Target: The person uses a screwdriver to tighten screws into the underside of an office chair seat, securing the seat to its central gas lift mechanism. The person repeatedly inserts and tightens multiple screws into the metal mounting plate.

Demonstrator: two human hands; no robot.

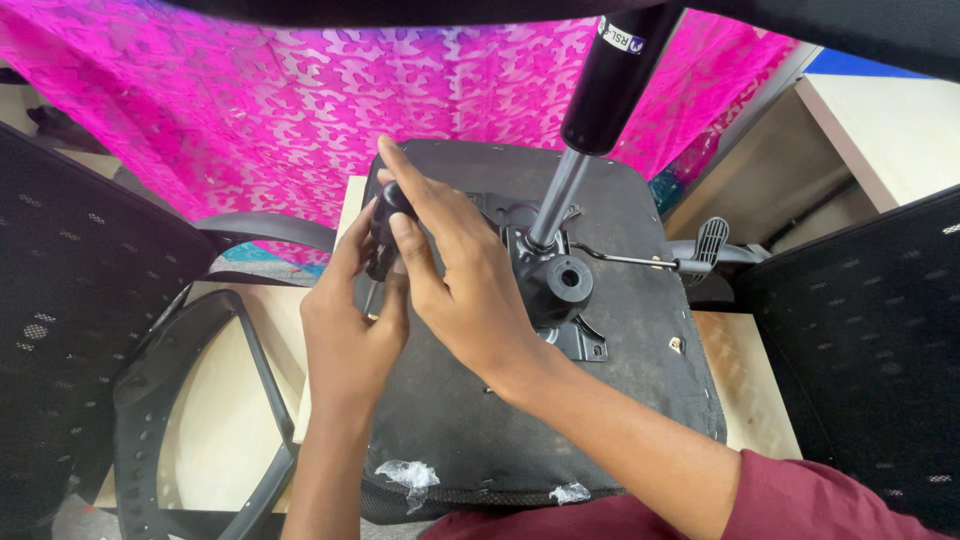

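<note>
Both hands, left (350, 330) and right (460, 280), clasp black screwdriver handle (385, 215) over upturned chair seat (560, 420); mechanism plate (545, 275) mounted, armrest (200, 400) loose beside

Two hands (350, 330) (465, 270), one screwdriver (385, 235), one upturned chair seat (640, 400), one gas cylinder (600, 110), two plastic scraps (410, 475) (570, 493)

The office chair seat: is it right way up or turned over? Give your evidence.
Turned over: the seat shows its black underside, with the metal mechanism and gas cylinder pointing upward.

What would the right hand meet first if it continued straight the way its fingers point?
Probably the pink patterned cloth beyond the seat's far edge; the right hand points up-left over the screwdriver handle. Depth is unclear.
</note>
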